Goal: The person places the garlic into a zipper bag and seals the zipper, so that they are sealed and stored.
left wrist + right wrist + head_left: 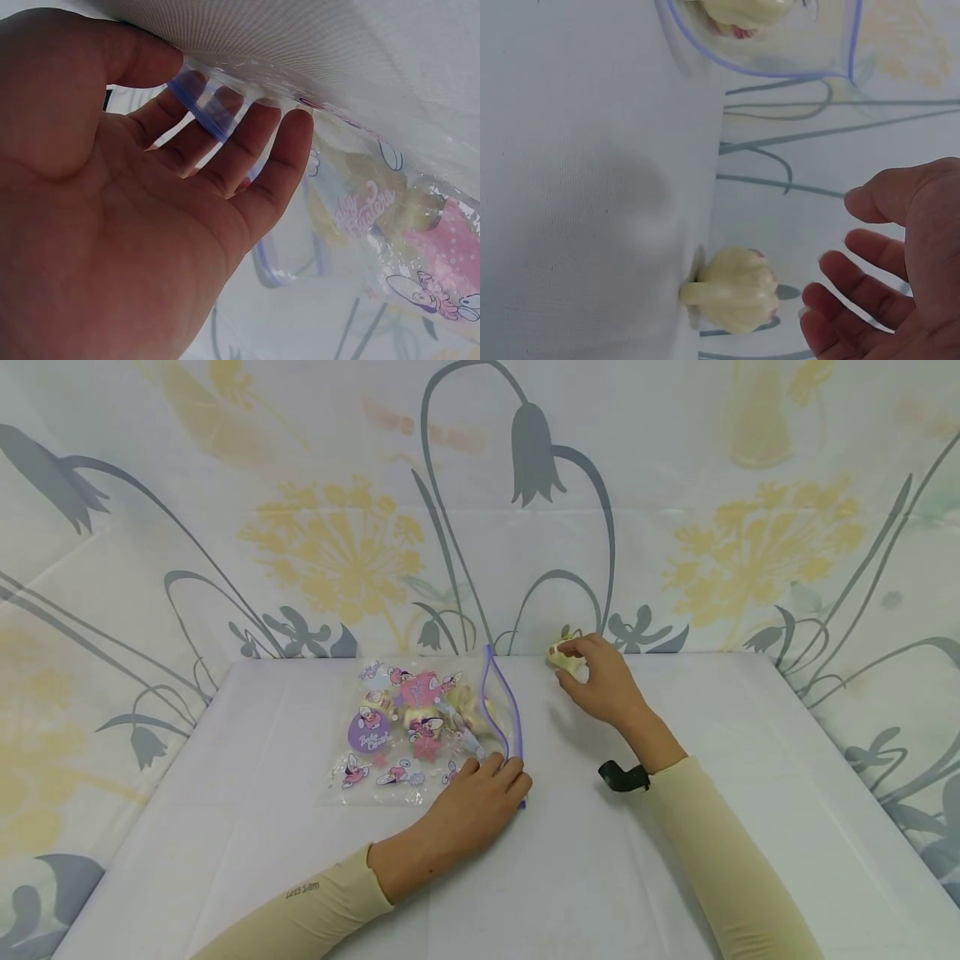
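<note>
A clear zip bag [397, 781] with purple edging and pink and purple cartoon prints lies on the white table, its mouth gaping to the right. Pale garlic bulbs [472, 710] show inside it. My left hand [480, 802] holds the near corner of the bag's mouth; in the left wrist view, the purple strip [201, 112] runs between the thumb and the fingers. By the table's back edge sits a loose garlic bulb [739, 291], its stem towards the table. My right hand [603, 681] hovers beside this bulb with fingers relaxed, apart from it in the right wrist view.
A patterned cloth [480, 568] with grey and yellow flowers rises behind the table [585, 877]. Something black [624, 777] is attached at my right wrist. The bag lies left of the loose bulb, a short gap between them.
</note>
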Demonstrator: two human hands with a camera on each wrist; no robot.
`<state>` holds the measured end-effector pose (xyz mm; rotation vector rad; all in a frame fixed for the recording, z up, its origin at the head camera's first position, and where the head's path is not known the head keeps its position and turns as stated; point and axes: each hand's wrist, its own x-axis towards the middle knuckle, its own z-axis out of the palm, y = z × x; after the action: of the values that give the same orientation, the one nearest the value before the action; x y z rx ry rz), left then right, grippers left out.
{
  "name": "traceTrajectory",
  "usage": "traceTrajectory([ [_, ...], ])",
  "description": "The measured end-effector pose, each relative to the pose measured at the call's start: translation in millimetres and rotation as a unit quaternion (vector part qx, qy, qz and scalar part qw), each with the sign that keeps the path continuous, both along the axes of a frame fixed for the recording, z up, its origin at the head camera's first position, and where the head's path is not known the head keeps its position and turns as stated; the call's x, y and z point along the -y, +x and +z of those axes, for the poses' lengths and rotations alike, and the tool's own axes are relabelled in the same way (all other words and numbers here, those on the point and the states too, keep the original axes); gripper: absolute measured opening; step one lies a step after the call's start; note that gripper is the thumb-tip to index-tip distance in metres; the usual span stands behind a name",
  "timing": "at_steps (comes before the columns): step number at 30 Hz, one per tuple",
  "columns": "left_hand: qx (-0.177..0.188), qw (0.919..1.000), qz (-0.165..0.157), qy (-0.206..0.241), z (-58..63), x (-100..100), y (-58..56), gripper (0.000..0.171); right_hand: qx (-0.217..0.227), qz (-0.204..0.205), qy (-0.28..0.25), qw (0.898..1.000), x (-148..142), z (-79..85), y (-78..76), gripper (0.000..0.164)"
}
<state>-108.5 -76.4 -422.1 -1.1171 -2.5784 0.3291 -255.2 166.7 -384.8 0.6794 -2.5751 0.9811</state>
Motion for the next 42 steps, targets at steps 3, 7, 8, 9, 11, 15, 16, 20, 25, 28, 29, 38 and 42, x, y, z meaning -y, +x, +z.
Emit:
traceTrajectory([
  [3, 0.006, 1.0000, 0.002, 0.003, -0.3, 0.1, -0.6, 0.018, 0.008, -0.008, 0.003, 1.000, -3.0, 0.1, -0.8, 0.035],
  [7, 0.012, 0.9999, 0.004, 0.010, -0.7, 0.5, -1.5, 0.019, 0.009, -0.018, 0.001, 1.000, -8.0, 0.5, -1.7, 0.035],
  [8, 0.011, 0.9999, 0.004, 0.012, -0.8, 0.6, -1.8, 0.019, 0.007, -0.019, 0.000, 1.000, -9.2, 0.7, -1.8, 0.035],
  [9, 0.012, 0.9998, 0.005, 0.012, -0.8, 0.7, -2.0, 0.019, 0.004, -0.021, 0.000, 1.000, -10.4, 0.6, -2.1, 0.035],
  [11, 0.011, 0.9998, 0.007, 0.013, -0.7, 0.8, -2.2, 0.019, 0.000, -0.024, 0.000, 1.000, -12.7, 0.3, -2.9, 0.034],
  [15, 0.014, 0.9997, 0.011, 0.017, -1.0, 0.7, -2.2, 0.017, 0.005, -0.027, 0.000, 1.000, -16.3, 0.2, -3.6, 0.035],
  [16, 0.014, 0.9997, 0.012, 0.017, -1.0, 0.6, -2.1, 0.017, 0.008, -0.029, -0.001, 1.000, -17.4, 0.1, -3.8, 0.035],
  [20, 0.009, 0.9997, 0.012, 0.017, -1.3, 0.1, -1.7, 0.016, 0.010, -0.039, 0.000, 0.999, -21.7, -0.4, -5.1, 0.035],
  [25, 0.009, 0.9998, 0.013, 0.014, -0.6, 0.1, -0.8, 0.017, 0.002, -0.045, 0.001, 0.999, -25.9, -0.2, -5.7, 0.035],
  [28, 0.018, 0.9995, 0.016, 0.018, -0.3, 0.0, -0.4, 0.019, -0.001, -0.048, 0.000, 0.999, -28.1, -0.3, -5.4, 0.035],
  [29, 0.022, 0.9994, 0.017, 0.019, -0.1, -0.1, -0.2, 0.020, -0.002, -0.049, 0.000, 0.999, -28.9, -0.5, -5.5, 0.035],
  [38, 0.037, 0.9987, 0.035, -0.007, 1.2, -0.7, 0.3, 0.034, 0.008, -0.051, -0.004, 0.999, -33.2, -1.2, -8.5, 0.036],
  [42, 0.027, 0.9991, 0.031, 0.004, 1.0, -0.5, -0.6, 0.032, 0.024, -0.057, 0.004, 0.998, -35.0, -1.5, -8.8, 0.039],
])
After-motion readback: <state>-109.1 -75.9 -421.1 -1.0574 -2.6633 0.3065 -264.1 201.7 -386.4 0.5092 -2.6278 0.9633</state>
